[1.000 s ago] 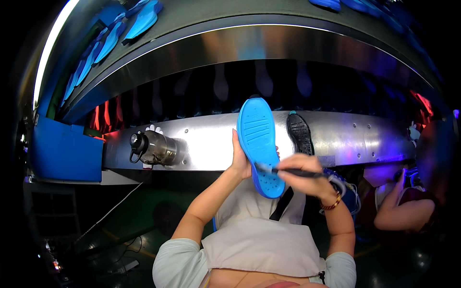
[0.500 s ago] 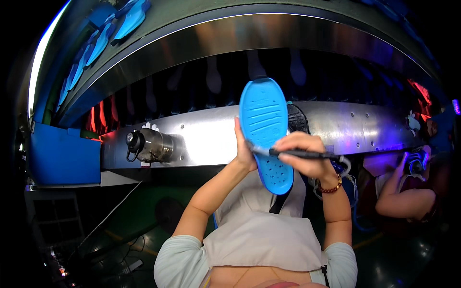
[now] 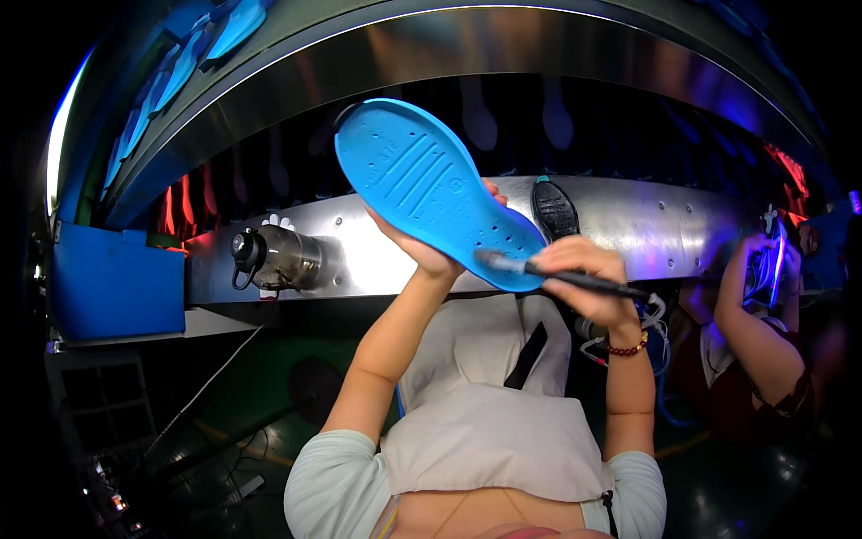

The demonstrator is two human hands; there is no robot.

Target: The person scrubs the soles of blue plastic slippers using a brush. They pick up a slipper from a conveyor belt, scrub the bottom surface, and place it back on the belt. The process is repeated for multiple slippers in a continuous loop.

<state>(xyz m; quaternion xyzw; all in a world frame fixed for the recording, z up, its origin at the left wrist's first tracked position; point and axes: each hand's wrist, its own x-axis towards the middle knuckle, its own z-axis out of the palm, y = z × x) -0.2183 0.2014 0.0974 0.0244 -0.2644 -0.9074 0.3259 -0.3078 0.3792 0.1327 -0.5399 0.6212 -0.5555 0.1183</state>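
A blue shoe sole (image 3: pixel 422 184) lies tilted across my left hand (image 3: pixel 429 251), which grips it from beneath and along its edges. Raised ribs and small holes mark the face turned up toward me. In my right hand (image 3: pixel 588 274) is a dark-handled brush (image 3: pixel 593 284), its bristles touching or just over the narrower end of the sole, near the holes. Behind that hand, a black shoe sole (image 3: pixel 554 208) lies on the metal ledge (image 3: pixel 620 234).
A dark drinking bottle (image 3: pixel 283 258) lies on the ledge at left, beside a blue box-like panel (image 3: pixel 117 283). Several blue soles (image 3: pixel 184 72) rest on the upper belt at far left. At right, a co-worker's arm (image 3: pixel 754 332) handles something glowing blue.
The blue sole has swung from near upright to a slant, its far end moving left. The brush has shifted from the sole's middle toward its near end.
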